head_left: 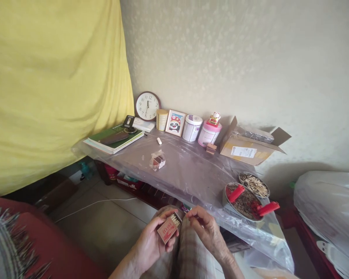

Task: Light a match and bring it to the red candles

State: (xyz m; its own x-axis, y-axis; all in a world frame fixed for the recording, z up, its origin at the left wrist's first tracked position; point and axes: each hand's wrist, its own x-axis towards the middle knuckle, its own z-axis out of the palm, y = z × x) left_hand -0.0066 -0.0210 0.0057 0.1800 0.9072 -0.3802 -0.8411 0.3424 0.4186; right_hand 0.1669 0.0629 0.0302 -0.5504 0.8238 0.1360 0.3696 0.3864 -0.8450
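Note:
My left hand (pixel 153 239) is closed round a small red matchbox (pixel 169 227), its drawer slid partly out with match ends showing. My right hand (pixel 205 226) is beside it over my lap, fingers pinched together near the box's open end; what they pinch is too small to name. Just beyond my hands, on the plastic-covered table (pixel 189 170), stand a round metal tray (pixel 244 203) with dark matches and two red holders, and a smaller metal dish (pixel 254 185) of pale sticks.
Along the wall stand a clock (pixel 147 105), a framed picture (pixel 175 122), two tins, a lucky-cat figure and an open cardboard box (pixel 248 146). Books with a phone (pixel 115 138) lie at the left end. A small packet (pixel 158 161) sits mid-table. A yellow curtain hangs left; a plastic bag (pixel 328 205) right.

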